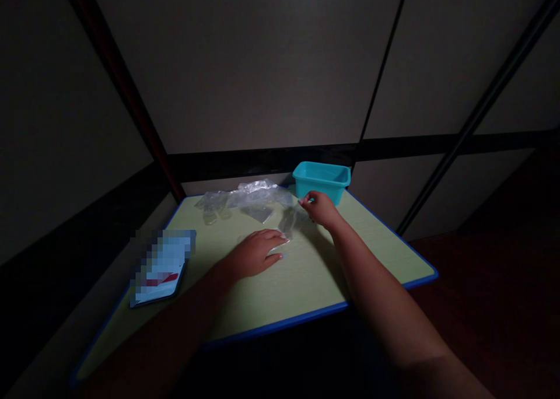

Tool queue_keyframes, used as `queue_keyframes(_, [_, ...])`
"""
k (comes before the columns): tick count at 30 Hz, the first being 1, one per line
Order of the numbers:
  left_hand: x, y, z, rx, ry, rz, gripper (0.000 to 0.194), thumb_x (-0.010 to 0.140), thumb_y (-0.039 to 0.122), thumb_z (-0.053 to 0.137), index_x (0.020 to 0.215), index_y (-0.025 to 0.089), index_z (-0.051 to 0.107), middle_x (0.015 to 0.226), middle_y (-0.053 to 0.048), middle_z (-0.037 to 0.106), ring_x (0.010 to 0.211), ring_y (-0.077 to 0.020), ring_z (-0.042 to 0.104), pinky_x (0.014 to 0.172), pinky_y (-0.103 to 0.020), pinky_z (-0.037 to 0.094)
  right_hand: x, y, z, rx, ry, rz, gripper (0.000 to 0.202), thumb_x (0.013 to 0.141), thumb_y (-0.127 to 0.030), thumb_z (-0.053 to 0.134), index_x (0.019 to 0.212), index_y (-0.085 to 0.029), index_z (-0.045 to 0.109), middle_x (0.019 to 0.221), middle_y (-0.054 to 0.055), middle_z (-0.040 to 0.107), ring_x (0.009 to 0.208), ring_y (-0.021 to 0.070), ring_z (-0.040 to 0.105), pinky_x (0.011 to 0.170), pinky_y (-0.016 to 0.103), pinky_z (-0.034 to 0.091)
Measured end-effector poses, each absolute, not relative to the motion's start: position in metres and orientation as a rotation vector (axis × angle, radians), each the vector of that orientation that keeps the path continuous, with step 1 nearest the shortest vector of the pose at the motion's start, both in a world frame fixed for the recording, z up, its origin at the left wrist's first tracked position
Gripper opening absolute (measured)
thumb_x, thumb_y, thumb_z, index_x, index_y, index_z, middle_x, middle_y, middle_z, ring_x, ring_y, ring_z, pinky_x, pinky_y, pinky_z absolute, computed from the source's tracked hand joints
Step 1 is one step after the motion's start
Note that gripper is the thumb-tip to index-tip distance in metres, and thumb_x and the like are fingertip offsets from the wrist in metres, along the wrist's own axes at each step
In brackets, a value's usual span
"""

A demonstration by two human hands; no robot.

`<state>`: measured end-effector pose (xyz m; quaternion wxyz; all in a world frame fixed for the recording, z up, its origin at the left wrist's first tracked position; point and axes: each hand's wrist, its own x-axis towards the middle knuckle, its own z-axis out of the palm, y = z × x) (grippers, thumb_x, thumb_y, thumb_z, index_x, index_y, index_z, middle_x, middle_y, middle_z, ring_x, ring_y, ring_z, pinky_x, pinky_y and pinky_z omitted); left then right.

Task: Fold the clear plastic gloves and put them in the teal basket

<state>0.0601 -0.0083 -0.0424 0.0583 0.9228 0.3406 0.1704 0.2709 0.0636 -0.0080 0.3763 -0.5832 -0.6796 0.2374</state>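
Note:
A clear plastic bag (289, 219) is stretched between my two hands over the table. My right hand (321, 208) pinches its far end, just in front of the teal basket (321, 183). With fingers stretched out, my left hand (258, 253) lies on the near end of the bag, thumb apart. Behind them several crumpled clear plastic bags (258, 196) lie along the table's far edge. One flat clear piece (261, 212) rests closer to my hands. Exact outlines of the clear plastic are hard to make out in the dim light.
A tablet or phone (164, 268) with a lit, partly blurred screen stands at the table's left side. The pale table (262, 314) has a blue edge. Right behind it rise cabinet panels (262, 66) with dark strips. Dark reddish floor (472, 282) shows at right.

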Motion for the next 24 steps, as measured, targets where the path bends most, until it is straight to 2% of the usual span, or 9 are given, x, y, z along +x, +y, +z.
queue_keyframes(5, [0.061, -0.008, -0.043, 2.805, 1.029, 0.516, 0.039, 0.085, 0.032, 0.052, 0.121, 0.017, 0.054, 0.124, -0.011, 0.055, 0.116, -0.023, 0.048, 0.099, -0.038, 0.036, 0.26, 0.055, -0.007, -1.28, -1.685, 0.69, 0.017, 0.078, -0.031, 0.054, 0.068, -0.02, 0.045, 0.042, -0.007, 0.044, 0.034, 0.0085, 0.04, 0.041, 0.02, 0.028])
queue_keyframes(14, [0.064, -0.009, -0.041, 2.849, 1.041, 0.478, 0.039, 0.086, 0.034, 0.05, 0.121, 0.018, 0.054, 0.124, -0.01, 0.055, 0.113, -0.0226, 0.049, 0.098, -0.037, 0.037, 0.242, 0.054, -0.018, -1.047, -1.642, 0.776, 0.023, 0.075, -0.041, 0.054, 0.069, -0.02, 0.045, 0.044, -0.007, 0.042, 0.036, 0.0078, 0.034, 0.04, 0.021, 0.021])
queue_keyframes(24, [0.064, -0.01, -0.04, 2.889, 1.067, 0.422, 0.038, 0.088, 0.038, 0.046, 0.12, 0.021, 0.055, 0.124, -0.009, 0.055, 0.112, -0.0226, 0.05, 0.097, -0.038, 0.037, 0.236, 0.053, -0.023, -1.002, -1.635, 0.852, 0.025, 0.075, -0.043, 0.055, 0.072, -0.02, 0.045, 0.044, -0.008, 0.041, 0.036, 0.0071, 0.034, 0.039, 0.019, 0.024])
